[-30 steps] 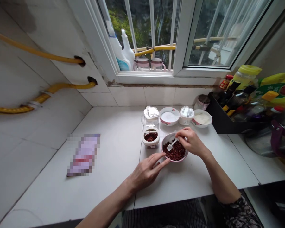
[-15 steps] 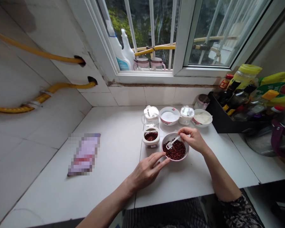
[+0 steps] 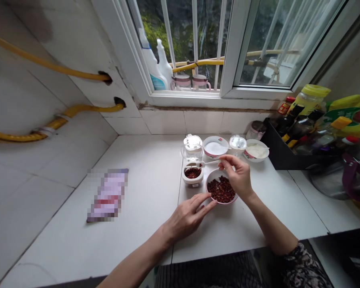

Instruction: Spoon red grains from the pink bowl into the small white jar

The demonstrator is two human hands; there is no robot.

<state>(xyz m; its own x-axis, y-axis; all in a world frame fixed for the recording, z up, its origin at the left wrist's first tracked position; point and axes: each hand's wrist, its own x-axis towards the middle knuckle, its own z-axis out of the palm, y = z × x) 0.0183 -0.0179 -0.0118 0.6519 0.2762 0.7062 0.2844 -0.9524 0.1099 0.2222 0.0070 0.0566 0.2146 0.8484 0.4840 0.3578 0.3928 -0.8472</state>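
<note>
My right hand [image 3: 237,176] pinches the handle of a small white spoon [image 3: 211,163]. Its scoop, with a few dark red bits in it, is over a small white-rimmed jar [image 3: 194,184] that holds dark red peppercorns. Below my right hand stands a white bowl [image 3: 211,176] with a pink rim, partly filled with more peppercorns [image 3: 222,193]. My left hand [image 3: 188,218] lies at the bowl's near left side, fingers stretched out and fingertips at its rim. The bowl's right edge is partly hidden by my right hand.
Behind stand a clear lidded jar [image 3: 193,150], a bowl of white grains [image 3: 216,148], a second lidded jar [image 3: 238,144] and a bowl of off-white powder [image 3: 256,151]. A black box [image 3: 277,156] of bottles sits right. A blurred purple packet [image 3: 109,194] lies left.
My right hand has lifted the spoon out of the bowl and carried it left, so its scoop is over the jar. My left hand stays at the bowl. The view has shifted slightly.
</note>
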